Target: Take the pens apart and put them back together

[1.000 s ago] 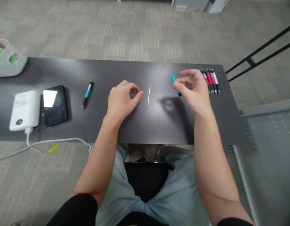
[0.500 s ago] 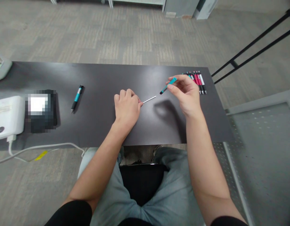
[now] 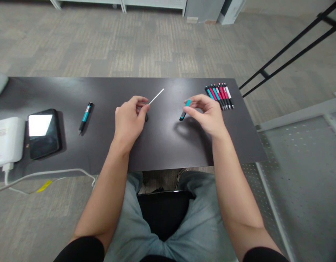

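Observation:
My left hand (image 3: 129, 120) is closed in a pinch on a thin white pen refill (image 3: 156, 96), which points up and to the right above the dark table (image 3: 168, 145). A small dark piece lies on the table under its fingers. My right hand (image 3: 207, 114) is closed on a teal pen barrel (image 3: 184, 110), tilted with its dark end down and to the left. The two hands are apart, about a hand's width between them.
A teal and black pen (image 3: 85, 116) lies at the left. A row of several pink, teal and white pens (image 3: 219, 96) lies at the far right corner. A phone (image 3: 43, 133) and a white charger (image 3: 6, 140) with a cable sit at the left edge.
My left hand picked the white refill up off the table and raised it. My right hand turned the teal barrel and brought it lower and to the left.

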Demonstrator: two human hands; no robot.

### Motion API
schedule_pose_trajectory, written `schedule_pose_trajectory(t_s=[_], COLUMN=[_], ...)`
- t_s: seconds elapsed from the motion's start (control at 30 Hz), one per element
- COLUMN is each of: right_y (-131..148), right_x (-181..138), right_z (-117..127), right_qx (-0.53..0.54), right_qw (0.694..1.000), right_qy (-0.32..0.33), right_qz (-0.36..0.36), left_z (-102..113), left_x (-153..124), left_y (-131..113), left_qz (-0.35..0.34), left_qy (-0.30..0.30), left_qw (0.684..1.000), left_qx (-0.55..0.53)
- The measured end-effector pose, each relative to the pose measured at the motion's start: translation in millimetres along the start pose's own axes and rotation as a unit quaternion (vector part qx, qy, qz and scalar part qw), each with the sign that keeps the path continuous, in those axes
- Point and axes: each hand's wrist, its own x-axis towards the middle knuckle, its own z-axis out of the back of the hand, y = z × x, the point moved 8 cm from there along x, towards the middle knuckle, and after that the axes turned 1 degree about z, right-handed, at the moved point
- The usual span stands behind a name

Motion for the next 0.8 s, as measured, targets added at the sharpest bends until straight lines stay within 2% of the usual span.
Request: schedule_pose_trajectory(t_s=[0.13,0.33,0.43,0.57,0.67,0.8], right_y=[4.6,12.1,21.4,19.8,6.5,3.2], right_x=[0.1,0.8,0.0,-6.0,-11.6,-11.2], right_z=[1.9,-17.5,-17.8,-25.8,-42.4,-55.6], right_qx=[0.037,0.114,0.167,0.145,0.093,0.038], right_qw=[0.998,0.993,0.986,0.988,0.994,0.997], right_qy=[-0.054,-0.003,-0.021,-0.034,-0.014,-0.018], right_qz=[0.016,-0.008,-0.008,-0.026,-0.06,-0.058], left_z=[15.2,30.9,33.9,35.1,29.0,4.8], left_x=[4.0,6.6,7.2,6.9,6.0,2.0], left_y=[1.6,11.6,14.8,16.3,13.5,-4.4], left_qz=[-0.03,0.0,0.005,0.009,0.008,-0.026], left_qy=[-0.034,-0.076,-0.082,-0.088,-0.07,0.027], left_qw=[0.996,0.993,0.993,0.992,0.99,0.991], left_qx=[-0.075,-0.086,-0.089,-0.095,-0.12,-0.131])
